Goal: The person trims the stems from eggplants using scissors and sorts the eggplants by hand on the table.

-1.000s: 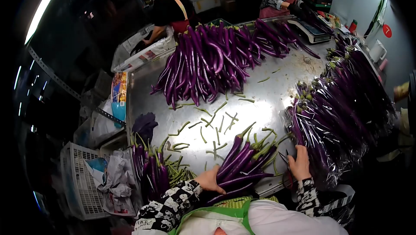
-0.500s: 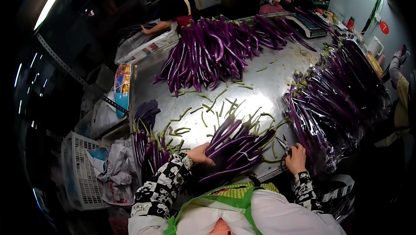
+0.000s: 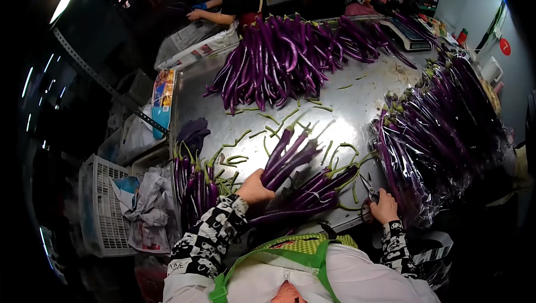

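My left hand is closed around a few long purple eggplants, raised with their green stems pointing away from me. Just right of them lies a loose bunch of eggplants on the metal table, stems toward the right. In my right hand is a pair of scissors; the blades look parted and point up and left, close to the stems of that bunch. Cut green stem pieces are scattered beyond my hands. More eggplants lie to the left of my left hand.
A large eggplant pile covers the far side of the metal table. Plastic-wrapped eggplants line the right, below a scale. A dark cloth and a white crate are at left. Two people stand beyond.
My left hand has lifted a few eggplants off the bunch, swinging their stem ends up and away. My right hand stays nearly in place with the scissors. The person at far left has raised their hands.
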Tool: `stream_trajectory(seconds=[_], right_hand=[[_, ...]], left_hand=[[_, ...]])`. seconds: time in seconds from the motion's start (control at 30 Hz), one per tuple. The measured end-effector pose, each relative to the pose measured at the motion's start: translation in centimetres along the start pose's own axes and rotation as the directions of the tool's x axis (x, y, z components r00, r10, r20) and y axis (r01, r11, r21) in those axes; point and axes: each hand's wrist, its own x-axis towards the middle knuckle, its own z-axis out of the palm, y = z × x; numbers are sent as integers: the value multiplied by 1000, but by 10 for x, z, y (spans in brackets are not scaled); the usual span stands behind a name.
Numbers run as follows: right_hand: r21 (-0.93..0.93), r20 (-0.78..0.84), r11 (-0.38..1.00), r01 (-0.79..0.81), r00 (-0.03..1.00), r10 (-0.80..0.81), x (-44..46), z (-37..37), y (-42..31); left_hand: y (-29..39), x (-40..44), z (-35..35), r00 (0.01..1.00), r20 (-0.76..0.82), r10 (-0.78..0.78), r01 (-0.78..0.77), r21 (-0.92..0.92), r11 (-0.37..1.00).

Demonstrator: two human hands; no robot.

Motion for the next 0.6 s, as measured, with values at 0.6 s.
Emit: stream_trajectory(seconds=[0.6], right_hand=[[793, -4, 606, 61, 996, -94, 9, -17, -1]], left_hand=[[73, -30, -105, 931, 89, 353, -64, -914, 400]])
